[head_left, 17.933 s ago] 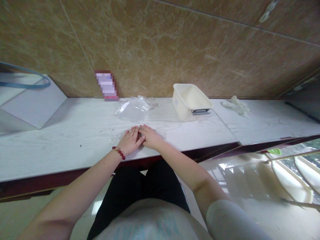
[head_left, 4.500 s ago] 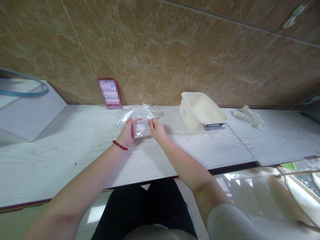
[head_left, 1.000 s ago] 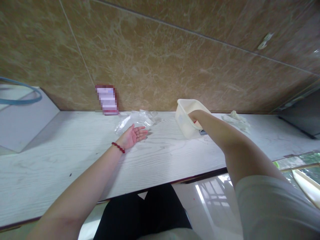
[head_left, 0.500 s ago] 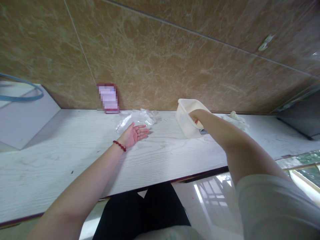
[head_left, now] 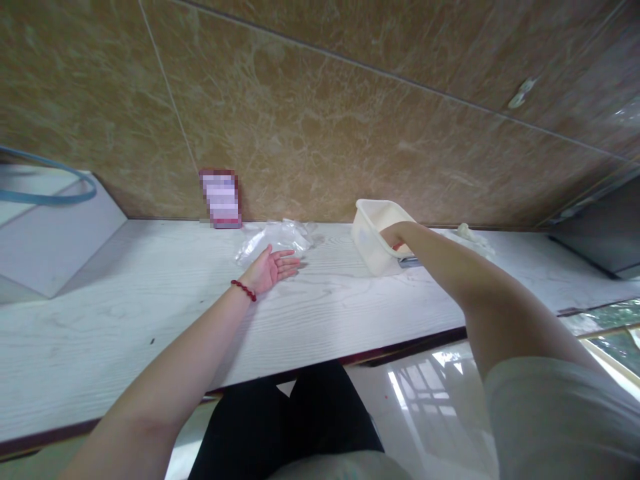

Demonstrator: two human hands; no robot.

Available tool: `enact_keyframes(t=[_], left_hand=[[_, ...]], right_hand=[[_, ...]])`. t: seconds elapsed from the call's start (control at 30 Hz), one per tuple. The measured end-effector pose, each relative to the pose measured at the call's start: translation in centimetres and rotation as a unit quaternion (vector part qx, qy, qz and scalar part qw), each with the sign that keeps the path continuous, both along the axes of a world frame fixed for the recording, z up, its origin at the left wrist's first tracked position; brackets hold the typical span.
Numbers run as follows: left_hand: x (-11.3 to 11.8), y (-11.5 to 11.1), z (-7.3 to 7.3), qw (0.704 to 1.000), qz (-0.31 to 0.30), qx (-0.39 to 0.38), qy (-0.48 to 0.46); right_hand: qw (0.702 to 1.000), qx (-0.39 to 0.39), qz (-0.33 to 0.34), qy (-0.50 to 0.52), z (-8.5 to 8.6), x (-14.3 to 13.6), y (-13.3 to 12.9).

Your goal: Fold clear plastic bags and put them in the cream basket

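Our left hand [head_left: 267, 272] is open, palm up, with nothing in it, right by the clear plastic [head_left: 281, 233] on the white table [head_left: 320, 320]. Our right hand [head_left: 393, 234] is down inside the cream tub [head_left: 369, 245]. Its fingers are hidden, so we can't tell if they grab anything. Reaching in is done, but we can't tell how much is left.

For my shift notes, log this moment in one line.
left hand: open, palm up, by clear plastic bag | right hand: inside cream bin, grip hidden
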State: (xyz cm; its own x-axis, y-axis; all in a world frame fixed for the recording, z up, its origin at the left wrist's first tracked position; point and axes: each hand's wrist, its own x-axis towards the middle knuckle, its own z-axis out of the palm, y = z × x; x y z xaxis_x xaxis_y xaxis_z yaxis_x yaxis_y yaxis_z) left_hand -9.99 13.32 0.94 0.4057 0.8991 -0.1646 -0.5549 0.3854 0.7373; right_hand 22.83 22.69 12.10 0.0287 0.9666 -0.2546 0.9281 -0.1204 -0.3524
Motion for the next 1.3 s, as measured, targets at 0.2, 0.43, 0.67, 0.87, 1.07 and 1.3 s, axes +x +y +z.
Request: enact_keyframes(t=[0.2,0.43,0.67,0.87,1.07,1.3], left_hand=[[0.0,0.0,0.0,1.0,0.005,-0.002,0.005],[0.1,0.0,0.0,1.0,0.014,-0.01,0.013],[0.4,-0.1,0.4,0.999,0.032,-0.029,0.024],[0.5,-0.3,0.6,0.999,0.037,-0.023,0.031],[0.5,-0.2,0.1,0.999,0.032,-0.011,0.032],[0.5,-0.3,0.2,1.0,0.012,0.007,0.027]], right_hand=[[0.975,-0.191,0.09,-0.068,1.9,-0.5,-0.4],[0.983,-0.019,0.138,-0.123,5.9,-1.5,-1.6],[0.946,0.281,0.11,-0.119,4.1,-5.0,-5.1],[0.938,0.317,0.116,0.084,-0.1,-9.2,-5.2],[0.923,0.296,0.102,0.224,-4.3,-14.5,-5.7],[0.892,0.3,0.141,0.309,-10.5,-18.0,-6.6]])
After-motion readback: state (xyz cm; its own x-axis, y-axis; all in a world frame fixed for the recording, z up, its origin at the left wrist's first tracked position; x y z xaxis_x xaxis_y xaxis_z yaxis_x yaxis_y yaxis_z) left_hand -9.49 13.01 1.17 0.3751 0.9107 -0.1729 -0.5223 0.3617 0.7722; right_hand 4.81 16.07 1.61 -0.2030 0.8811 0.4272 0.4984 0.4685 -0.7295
